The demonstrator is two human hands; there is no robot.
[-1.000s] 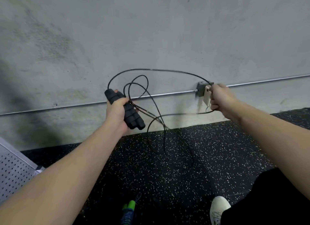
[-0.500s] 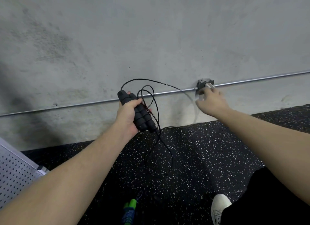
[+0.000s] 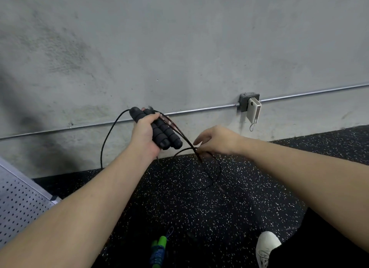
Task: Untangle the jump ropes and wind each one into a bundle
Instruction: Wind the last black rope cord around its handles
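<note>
Against the rough grey concrete wall (image 3: pixel 179 38), a thin metal conduit pipe (image 3: pixel 199 109) runs across to a small grey junction box (image 3: pixel 244 103) with a white rectangular device (image 3: pixel 254 110) hanging from it. Below lies the black speckled rubber floor (image 3: pixel 199 207), with a perforated grey metal panel (image 3: pixel 18 203) at the near left corner and a white lace-up shoe (image 3: pixel 266 245) at the lower right.

The left hand (image 3: pixel 144 134) is raised before the wall, fingers curled tight round the two black ribbed foam handles (image 3: pixel 161 131) of the thin black jump rope (image 3: pixel 105 140), held side by side. One strand arcs out from the handle tops and drops towards the floor on the left; several strands fan down and rightwards from the handles. The right hand (image 3: pixel 215 143) sits just beside them, thumb and fingers closing on the cords where they cross; the fingertips are partly hidden beneath the hand, so how firm the pinch is cannot be told. Slack cord loops on the floor below. A second rope's green handles with blue cord (image 3: pixel 159 247) lie on the floor at the bottom edge, untouched.

The step in hand appears to be winding the black rope into a bundle. Next, the right hand would need to gather the loose strand and carry it round the handles, keeping the loops even and the slack free of snags.
</note>
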